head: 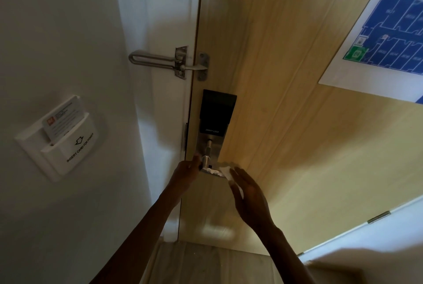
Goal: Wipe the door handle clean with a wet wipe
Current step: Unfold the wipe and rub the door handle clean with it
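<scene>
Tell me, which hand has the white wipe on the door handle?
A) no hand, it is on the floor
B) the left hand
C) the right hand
C: the wet wipe shows white under the right hand, against the door handle, while the left hand is at the handle's other end.

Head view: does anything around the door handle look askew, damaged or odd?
Nothing stands out. The left hand holds the door handle, the right hand presses the wet wipe on it, and the key card sits in its holder.
</scene>
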